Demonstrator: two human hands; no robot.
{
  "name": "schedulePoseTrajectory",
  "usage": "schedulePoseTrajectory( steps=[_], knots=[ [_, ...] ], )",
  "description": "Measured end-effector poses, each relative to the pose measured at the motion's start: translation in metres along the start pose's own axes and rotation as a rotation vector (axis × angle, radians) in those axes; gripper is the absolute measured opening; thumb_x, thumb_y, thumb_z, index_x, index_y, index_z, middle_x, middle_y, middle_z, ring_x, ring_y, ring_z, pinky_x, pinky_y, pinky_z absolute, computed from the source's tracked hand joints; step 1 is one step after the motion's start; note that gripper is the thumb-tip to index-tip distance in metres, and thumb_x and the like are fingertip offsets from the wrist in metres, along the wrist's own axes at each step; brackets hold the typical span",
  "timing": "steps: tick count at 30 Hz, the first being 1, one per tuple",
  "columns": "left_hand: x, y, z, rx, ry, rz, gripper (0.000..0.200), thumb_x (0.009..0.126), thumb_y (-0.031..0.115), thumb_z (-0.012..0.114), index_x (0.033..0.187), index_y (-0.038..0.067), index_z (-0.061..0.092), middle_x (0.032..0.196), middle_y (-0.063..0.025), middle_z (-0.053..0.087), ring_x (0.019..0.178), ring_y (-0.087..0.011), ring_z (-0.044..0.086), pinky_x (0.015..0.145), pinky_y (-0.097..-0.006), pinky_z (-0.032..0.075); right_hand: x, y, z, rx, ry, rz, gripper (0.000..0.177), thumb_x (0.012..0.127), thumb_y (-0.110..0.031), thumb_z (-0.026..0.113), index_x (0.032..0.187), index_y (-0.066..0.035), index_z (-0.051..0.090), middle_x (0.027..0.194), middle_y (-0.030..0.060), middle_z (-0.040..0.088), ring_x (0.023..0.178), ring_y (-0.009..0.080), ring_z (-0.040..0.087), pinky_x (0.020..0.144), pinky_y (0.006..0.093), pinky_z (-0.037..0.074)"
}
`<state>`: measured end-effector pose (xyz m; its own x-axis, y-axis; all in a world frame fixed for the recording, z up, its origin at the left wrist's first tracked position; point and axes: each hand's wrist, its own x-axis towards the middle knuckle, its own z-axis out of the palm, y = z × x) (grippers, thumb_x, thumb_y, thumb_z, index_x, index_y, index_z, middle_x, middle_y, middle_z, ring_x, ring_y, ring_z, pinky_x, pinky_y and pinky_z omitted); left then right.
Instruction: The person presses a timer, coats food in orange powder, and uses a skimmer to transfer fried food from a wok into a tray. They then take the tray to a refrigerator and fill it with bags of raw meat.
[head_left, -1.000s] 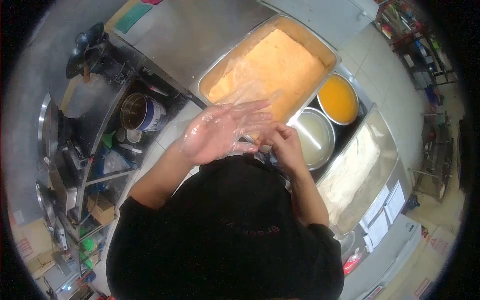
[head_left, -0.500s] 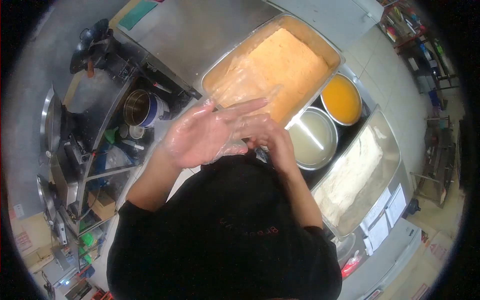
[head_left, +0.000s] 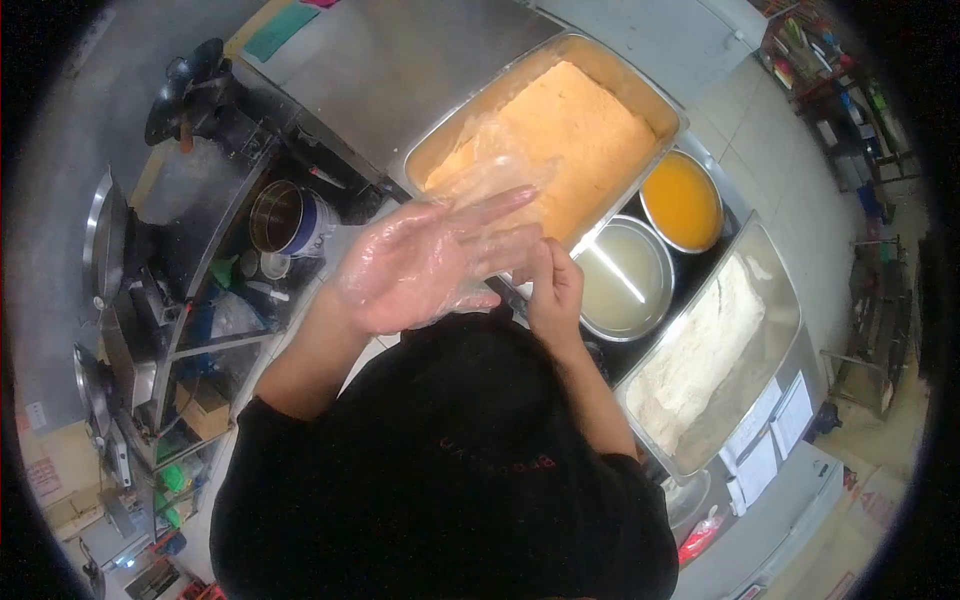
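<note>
My left hand wears a loose, clear plastic glove, palm turned up and fingers spread. Beyond its fingertips, slack film of the glove overlaps the view of an orange dough-like slab. The slab lies in a deep steel tray. At the ends of the left fingers, my bare right hand is closed in a pinch on a gloved fingertip. Right of that hand sits a steel bowl of pale, cloudy liquid.
A bowl of orange-yellow liquid stands behind the pale one. Farther right, a steel tray holds white dough, with paper sheets beside it. On the left are a dark blue-and-white bucket and a metal rack.
My right hand has risen slightly and turned more upright, its fingers now pinched at the gloved fingertips. The left hand has stayed nearly in place, with the glove film shifting over the fingers.
</note>
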<state>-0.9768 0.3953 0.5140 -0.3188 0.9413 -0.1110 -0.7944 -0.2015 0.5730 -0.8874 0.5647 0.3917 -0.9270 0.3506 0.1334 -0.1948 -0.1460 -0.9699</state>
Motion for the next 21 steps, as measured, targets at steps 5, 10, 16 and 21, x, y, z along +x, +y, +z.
schedulePoseTrajectory(
  steps=[5,10,16,21],
  knots=[
    [-0.005,-0.001,0.003,-0.044,-0.03,0.028,0.084,0.099,0.05,0.044,0.16,0.004,0.009,0.161,-0.0288,0.019,0.149,-0.0397,0.026,0.115,-0.0529,0.038,0.002,0.004,-0.006,0.094,0.023,0.032,0.031,0.109,-0.023,0.045,0.086,-0.004,0.053,0.072,0.0,0.049,0.065,0.0081,0.049,0.063,0.0236,0.041],
    [-0.004,-0.006,0.001,0.063,-0.01,0.022,0.09,0.099,0.062,0.039,0.159,0.002,0.014,0.16,-0.0294,0.024,0.144,-0.0406,0.035,0.114,-0.0495,0.039,0.009,-0.02,-0.013,0.203,0.08,0.058,0.029,0.109,-0.025,0.046,0.097,-0.002,0.058,0.076,0.0012,0.055,0.071,0.0102,0.057,0.069,0.0232,0.046],
    [0.0,-0.006,0.007,0.262,0.059,-0.057,0.088,0.1,0.063,0.038,0.159,0.001,0.016,0.153,-0.0297,0.037,0.14,-0.0397,0.043,0.112,-0.0463,0.042,0.009,-0.035,-0.027,0.039,-0.073,0.035,0.018,0.1,-0.013,0.061,0.107,0.002,0.068,0.096,0.01,0.071,0.087,0.0177,0.067,0.083,0.0285,0.052],
    [0.002,-0.001,0.014,0.237,0.067,-0.101,0.077,0.102,0.061,0.041,0.155,0.007,0.033,0.151,-0.0133,0.046,0.133,-0.0248,0.048,0.105,-0.0391,0.042,0.004,-0.035,-0.036,-0.347,-0.057,-0.243,0.011,0.097,-0.004,0.061,0.1,0.005,0.066,0.091,0.0078,0.07,0.084,0.0146,0.065,0.081,0.0278,0.051]
  ],
)
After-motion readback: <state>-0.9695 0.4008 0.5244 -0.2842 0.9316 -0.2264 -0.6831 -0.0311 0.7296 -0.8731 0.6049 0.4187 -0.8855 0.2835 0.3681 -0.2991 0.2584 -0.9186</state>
